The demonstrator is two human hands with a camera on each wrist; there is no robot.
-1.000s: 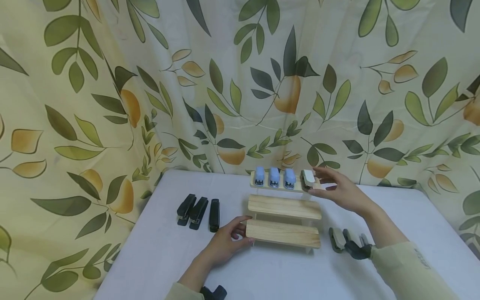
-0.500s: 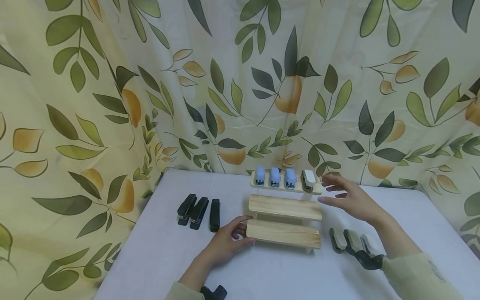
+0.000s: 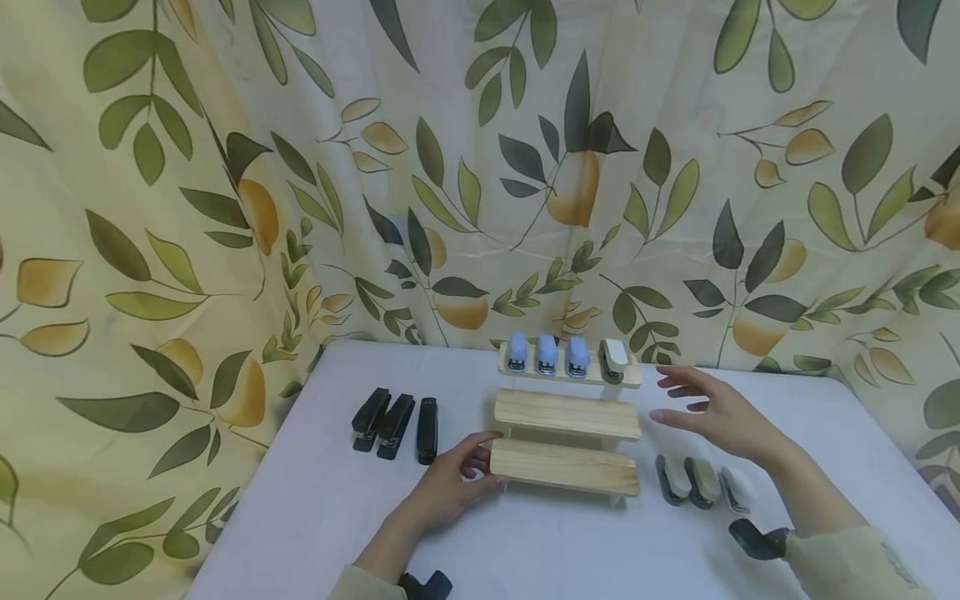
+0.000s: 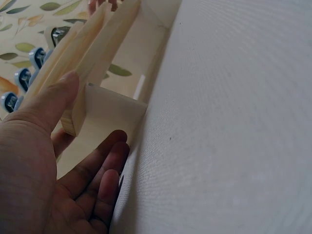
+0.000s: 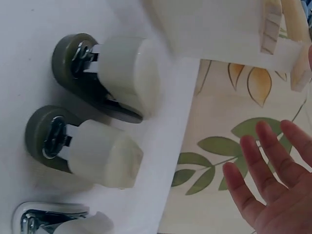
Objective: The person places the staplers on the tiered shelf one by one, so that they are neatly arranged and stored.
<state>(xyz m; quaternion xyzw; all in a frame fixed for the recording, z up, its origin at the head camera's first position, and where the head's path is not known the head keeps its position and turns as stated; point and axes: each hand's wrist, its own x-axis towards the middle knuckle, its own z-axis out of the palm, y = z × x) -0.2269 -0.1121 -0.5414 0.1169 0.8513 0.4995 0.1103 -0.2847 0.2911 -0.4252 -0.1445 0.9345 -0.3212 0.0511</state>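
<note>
A wooden three-step display stand (image 3: pixel 566 467) has three small blue staplers (image 3: pixel 547 356) and a white-topped stapler (image 3: pixel 613 360) in a row on its top step. My left hand (image 3: pixel 450 483) holds the left end of the lowest step. In the left wrist view the thumb (image 4: pixel 58 100) lies against the board, one finger passes behind it, and the other fingers stay off it. To the right of the stand, my right hand (image 3: pixel 720 412) is in the air with spread fingers and nothing in it. Below it, three light-topped staplers (image 3: pixel 702 482) sit on the table.
Three black staplers (image 3: pixel 393 425) lie to the left of the stand on the white-covered table (image 3: pixel 330 533). A leaf-patterned curtain (image 3: pixel 450 167) hangs behind the table. Dark wrist mounts (image 3: pixel 757 540) stick out below both wrists.
My right hand has let go of the white-topped stapler on the top step and drawn back to the right and down. The left hand keeps its place on the stand.
</note>
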